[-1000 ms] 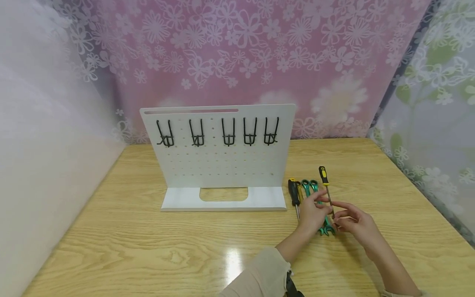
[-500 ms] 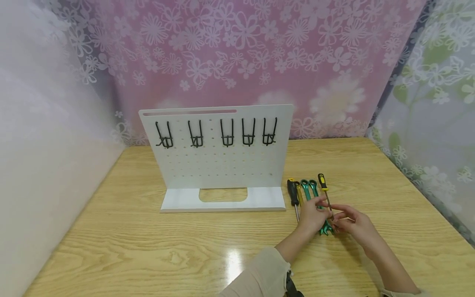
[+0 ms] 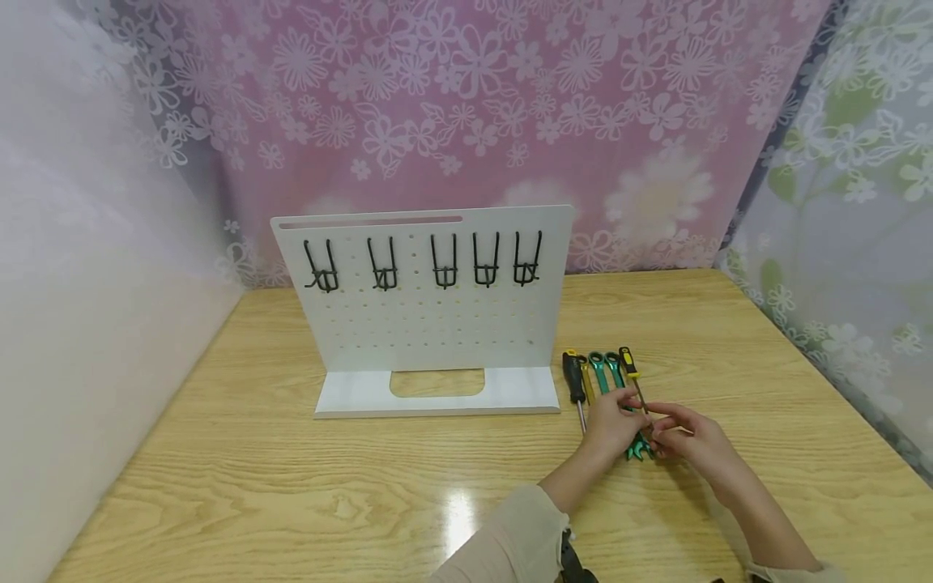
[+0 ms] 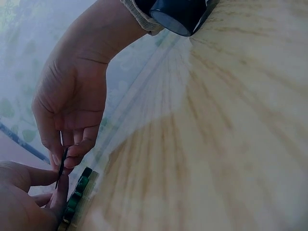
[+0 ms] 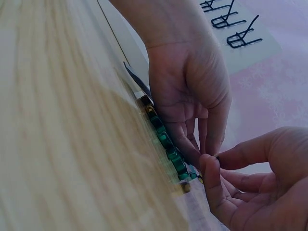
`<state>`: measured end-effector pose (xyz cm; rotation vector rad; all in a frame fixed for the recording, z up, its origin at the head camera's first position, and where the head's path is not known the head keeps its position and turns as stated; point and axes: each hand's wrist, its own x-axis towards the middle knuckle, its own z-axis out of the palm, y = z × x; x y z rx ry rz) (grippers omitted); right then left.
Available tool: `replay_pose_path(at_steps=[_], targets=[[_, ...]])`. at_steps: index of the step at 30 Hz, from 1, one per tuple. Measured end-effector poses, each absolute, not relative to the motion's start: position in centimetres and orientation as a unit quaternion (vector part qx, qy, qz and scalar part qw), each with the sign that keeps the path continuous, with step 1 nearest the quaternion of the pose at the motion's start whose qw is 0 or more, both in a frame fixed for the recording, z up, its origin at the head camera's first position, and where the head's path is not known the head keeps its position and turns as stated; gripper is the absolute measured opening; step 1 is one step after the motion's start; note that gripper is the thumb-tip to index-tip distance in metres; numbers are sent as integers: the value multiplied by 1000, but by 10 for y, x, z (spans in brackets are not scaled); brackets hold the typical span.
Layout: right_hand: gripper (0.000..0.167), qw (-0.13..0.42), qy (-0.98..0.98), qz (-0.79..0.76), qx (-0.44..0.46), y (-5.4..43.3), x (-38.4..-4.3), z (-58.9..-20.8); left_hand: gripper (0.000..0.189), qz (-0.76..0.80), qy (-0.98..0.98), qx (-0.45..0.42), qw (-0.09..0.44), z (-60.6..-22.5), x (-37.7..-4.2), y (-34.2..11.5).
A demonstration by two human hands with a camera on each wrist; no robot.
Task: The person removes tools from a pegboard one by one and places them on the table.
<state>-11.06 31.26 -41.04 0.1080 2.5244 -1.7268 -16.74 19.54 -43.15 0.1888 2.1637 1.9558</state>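
Note:
A small yellow-and-black screwdriver [image 3: 629, 363] points its handle away from me. My left hand [image 3: 611, 423] pinches its thin shaft between thumb and fingers, above a row of wrenches. Close on the right, my right hand [image 3: 696, 441] pinches the shaft near the tip; the fingers hide the tip itself. In the left wrist view the dark shaft [image 4: 62, 166] runs between both hands' fingertips. Green wrenches [image 3: 598, 374] lie under and beside the left hand, their open ends showing below it. Further left lie a yellow wrench [image 3: 586, 379] and a larger black-handled screwdriver [image 3: 574, 379].
Left of the tools stands a white pegboard [image 3: 430, 324] on a flat base. Several black wire hooks [image 3: 445, 263] are fixed along its upper part. All of this is on a wood-grain table [image 3: 291, 486], with floral cloth [image 3: 466, 105] behind and to the right.
The small screwdriver's handle has dropped toward the table and come nearer the green wrenches. Both hands keep their pinch on its shaft, almost in place. The head view has shifted slightly.

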Motion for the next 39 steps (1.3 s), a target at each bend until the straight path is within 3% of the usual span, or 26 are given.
replay_pose_path(at_steps=[39], targets=[[47,32,858,-510,55,315,-112,-415,29,608,782,111,82,-435,-169,192]])
